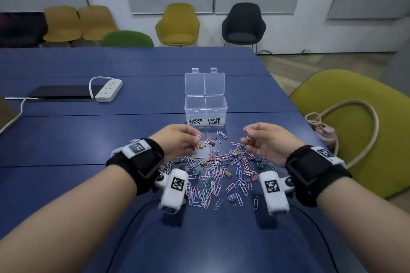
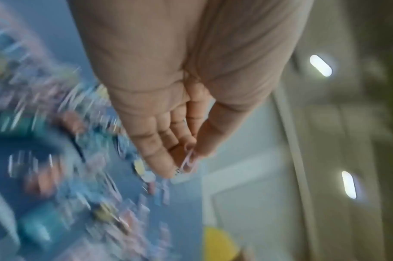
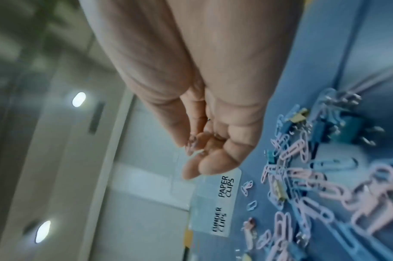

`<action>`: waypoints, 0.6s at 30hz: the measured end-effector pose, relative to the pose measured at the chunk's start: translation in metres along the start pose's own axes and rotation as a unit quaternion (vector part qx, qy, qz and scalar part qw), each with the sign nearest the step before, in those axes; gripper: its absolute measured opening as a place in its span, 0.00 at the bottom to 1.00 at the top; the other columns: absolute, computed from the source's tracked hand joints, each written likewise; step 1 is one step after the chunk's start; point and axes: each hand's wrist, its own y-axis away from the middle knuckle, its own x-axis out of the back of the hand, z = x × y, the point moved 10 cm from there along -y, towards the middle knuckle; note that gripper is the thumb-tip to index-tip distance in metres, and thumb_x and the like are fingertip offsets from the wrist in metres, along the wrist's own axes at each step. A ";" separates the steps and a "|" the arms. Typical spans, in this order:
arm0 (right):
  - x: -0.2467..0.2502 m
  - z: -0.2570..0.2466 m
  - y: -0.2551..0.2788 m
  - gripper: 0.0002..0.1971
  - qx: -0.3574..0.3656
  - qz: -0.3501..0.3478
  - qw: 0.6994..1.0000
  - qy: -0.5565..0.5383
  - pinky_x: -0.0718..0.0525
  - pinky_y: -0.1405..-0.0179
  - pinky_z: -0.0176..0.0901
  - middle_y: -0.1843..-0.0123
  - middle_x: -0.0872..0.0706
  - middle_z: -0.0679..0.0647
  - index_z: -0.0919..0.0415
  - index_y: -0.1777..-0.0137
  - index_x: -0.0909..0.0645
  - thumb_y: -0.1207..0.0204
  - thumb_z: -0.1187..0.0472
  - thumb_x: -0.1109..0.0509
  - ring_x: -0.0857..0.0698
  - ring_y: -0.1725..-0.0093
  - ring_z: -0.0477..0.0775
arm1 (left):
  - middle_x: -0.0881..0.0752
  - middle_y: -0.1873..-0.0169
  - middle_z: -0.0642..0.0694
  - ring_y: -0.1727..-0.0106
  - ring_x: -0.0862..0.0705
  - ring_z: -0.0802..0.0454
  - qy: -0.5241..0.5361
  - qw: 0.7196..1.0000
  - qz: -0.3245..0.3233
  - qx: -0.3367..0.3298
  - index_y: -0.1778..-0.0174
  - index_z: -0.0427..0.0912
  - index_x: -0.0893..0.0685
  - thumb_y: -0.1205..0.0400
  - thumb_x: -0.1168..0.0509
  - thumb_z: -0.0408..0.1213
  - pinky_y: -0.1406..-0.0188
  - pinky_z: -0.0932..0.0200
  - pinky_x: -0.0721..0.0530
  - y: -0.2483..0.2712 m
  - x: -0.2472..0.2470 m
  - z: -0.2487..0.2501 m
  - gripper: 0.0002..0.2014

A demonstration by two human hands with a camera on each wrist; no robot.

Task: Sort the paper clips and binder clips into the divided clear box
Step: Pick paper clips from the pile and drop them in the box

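The clear divided box [image 1: 205, 109] stands open on the blue table, its left cell labelled BINDER CLIPS and its right cell PAPER CLIPS [image 3: 226, 187]; both cells look empty. In front of it lies a heap of pink and blue paper clips mixed with small coloured binder clips [image 1: 221, 168]. My left hand [image 1: 195, 139] hovers over the heap's far left and pinches a pink paper clip [image 2: 188, 162]. Over the far right, my right hand [image 1: 247, 134] pinches a pink paper clip [image 1: 250, 133] too. Both hands stay just short of the box.
A white power strip [image 1: 108, 91] and a dark tablet [image 1: 62, 93] lie at the table's far left. At the right edge sit a pink bottle [image 1: 326, 135] and a green chair [image 1: 355, 122] with a beige strap. More chairs line the back wall.
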 end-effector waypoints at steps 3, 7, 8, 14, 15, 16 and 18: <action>0.010 0.008 0.009 0.09 -0.026 0.026 0.989 -0.144 0.21 0.76 0.37 0.68 0.24 0.55 0.62 0.62 0.26 0.19 0.68 0.41 0.23 0.70 0.49 | 0.24 0.66 0.40 0.67 0.23 0.50 0.284 0.958 -0.016 0.048 0.53 0.30 0.21 0.22 0.46 0.22 0.68 0.58 0.12 0.012 -0.008 -0.008 0.09; 0.015 0.012 0.016 0.15 -0.018 0.055 0.993 0.100 0.39 0.80 0.36 0.72 0.34 0.52 0.58 0.68 0.31 0.17 0.62 0.41 0.38 0.79 0.46 | 0.30 0.74 0.46 0.76 0.34 0.54 0.224 0.970 -0.028 0.094 0.66 0.38 0.26 0.28 0.43 0.31 0.81 0.65 0.34 0.026 -0.029 -0.015 0.03; 0.013 0.009 0.019 0.16 0.000 0.057 0.969 0.239 0.39 0.80 0.36 0.72 0.34 0.51 0.57 0.69 0.31 0.18 0.61 0.38 0.38 0.79 0.47 | 0.32 0.76 0.48 0.79 0.37 0.55 0.116 0.990 -0.017 0.085 0.69 0.40 0.27 0.24 0.41 0.33 0.82 0.65 0.39 0.025 -0.029 -0.017 0.07; -0.035 0.027 0.043 0.05 0.027 -0.065 0.663 0.745 0.26 0.59 0.38 0.59 0.18 0.50 0.58 0.55 0.17 0.27 0.58 0.28 0.22 0.56 0.51 | 0.09 0.61 0.44 0.68 0.19 0.54 -0.591 0.806 -0.009 -0.037 0.56 0.38 0.13 0.24 0.30 0.49 0.71 0.63 0.23 0.033 -0.051 -0.012 0.16; -0.038 0.031 0.043 0.06 0.030 -0.061 0.659 0.749 0.25 0.58 0.39 0.57 0.18 0.49 0.57 0.53 0.17 0.27 0.58 0.28 0.21 0.55 0.51 | 0.09 0.58 0.44 0.66 0.18 0.54 -0.611 0.791 -0.009 -0.034 0.54 0.37 0.13 0.24 0.30 0.50 0.70 0.64 0.21 0.033 -0.053 -0.016 0.17; -0.041 0.030 0.043 0.05 0.041 -0.050 0.665 0.744 0.22 0.56 0.40 0.56 0.17 0.50 0.56 0.54 0.18 0.28 0.57 0.28 0.20 0.54 0.52 | 0.09 0.59 0.44 0.64 0.17 0.52 -0.625 0.780 -0.003 -0.030 0.55 0.37 0.13 0.26 0.29 0.53 0.68 0.62 0.19 0.033 -0.054 -0.018 0.19; -0.046 0.028 0.037 0.06 0.059 -0.024 0.667 0.742 0.18 0.52 0.45 0.52 0.15 0.53 0.53 0.56 0.24 0.28 0.56 0.29 0.17 0.50 0.56 | 0.14 0.67 0.47 0.66 0.18 0.51 -0.647 0.762 0.001 -0.024 0.63 0.39 0.16 0.28 0.28 0.56 0.67 0.57 0.17 0.030 -0.057 -0.021 0.20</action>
